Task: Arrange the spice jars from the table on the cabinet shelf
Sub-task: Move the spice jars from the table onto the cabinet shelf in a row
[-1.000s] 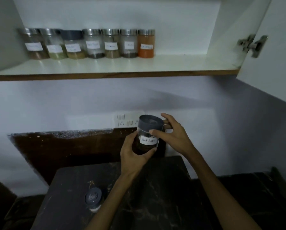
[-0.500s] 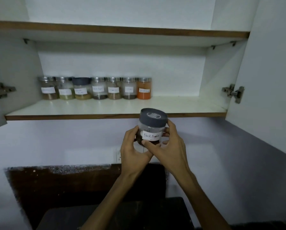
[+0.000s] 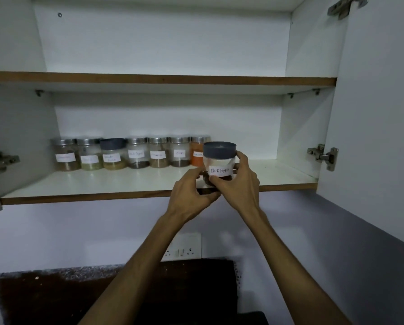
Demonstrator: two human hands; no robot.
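A clear jar with a grey lid and a "Black Pepper" label (image 3: 219,160) is held in both hands at the front of the lower cabinet shelf (image 3: 126,184). My left hand (image 3: 191,195) grips its lower left side and my right hand (image 3: 241,181) wraps its right side and front. The jar's base is hidden by my fingers, so I cannot tell whether it touches the shelf. Several labelled spice jars (image 3: 135,153) stand in a row at the back of the shelf, ending with an orange-filled jar (image 3: 197,152) just left of the held jar.
Bare shelf lies right of the row up to the cabinet's right wall (image 3: 299,137). The open right door (image 3: 372,113) and its hinge (image 3: 323,156) stand close by. An upper shelf (image 3: 161,79) is above. A wall socket (image 3: 184,248) sits below.
Both hands have lifted the black pepper jar from above the table up and to the right, to the front of the lower shelf. My view has tilted upward, and the table is out of sight.
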